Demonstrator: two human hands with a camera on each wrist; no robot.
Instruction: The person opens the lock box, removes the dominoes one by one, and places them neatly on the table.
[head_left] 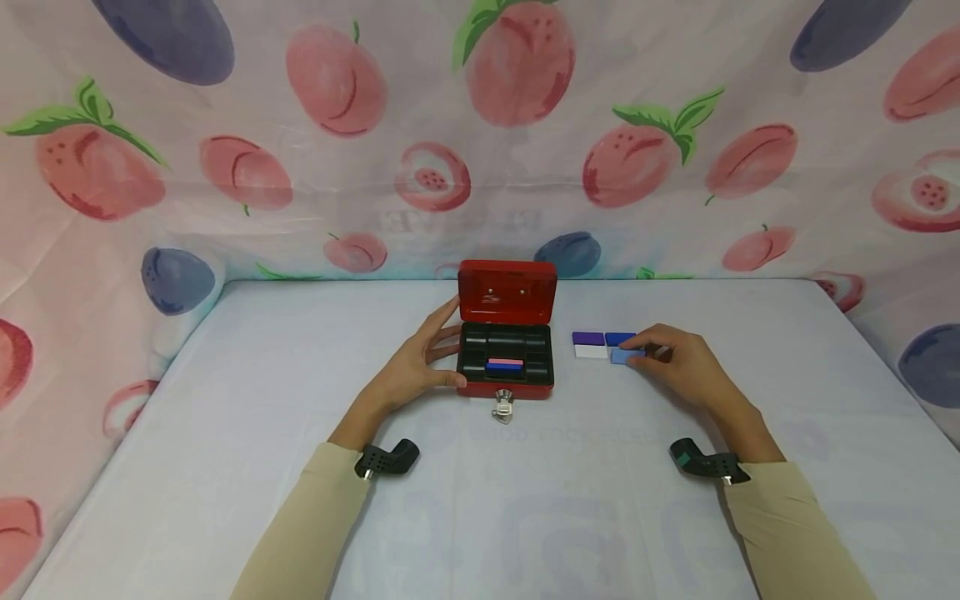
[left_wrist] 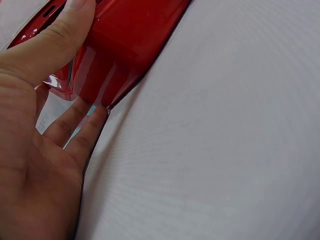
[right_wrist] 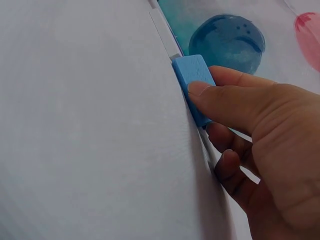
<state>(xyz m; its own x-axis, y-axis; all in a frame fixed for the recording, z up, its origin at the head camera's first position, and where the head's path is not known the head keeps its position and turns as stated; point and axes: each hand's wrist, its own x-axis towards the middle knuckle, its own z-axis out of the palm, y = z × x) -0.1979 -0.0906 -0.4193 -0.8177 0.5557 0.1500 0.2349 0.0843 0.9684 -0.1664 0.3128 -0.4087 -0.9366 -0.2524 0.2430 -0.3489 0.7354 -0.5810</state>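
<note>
A red cash box (head_left: 543, 390) stands with its lid (head_left: 507, 292) raised. Inside its black tray (head_left: 538, 340) lie a pink block (head_left: 506, 362) and a blue block (head_left: 504, 367). My left hand (head_left: 408, 367) rests against the box's left side, thumb at the front corner and extended fingers along the side toward the lid. To the right of the box, my right hand (head_left: 686, 362) pinches a light blue block (right_wrist: 192, 70) between thumb and index finger. Beside that block are a purple block (head_left: 588, 338), a white block (head_left: 591, 352) and a dark blue block (head_left: 619, 338).
Keys (head_left: 503, 408) hang from the lock at the front of the box. A white cloth covers the table (head_left: 525, 517). Behind its far edge hangs a fruit-print curtain (head_left: 420, 100). Each wrist wears a black camera mount (head_left: 387, 459).
</note>
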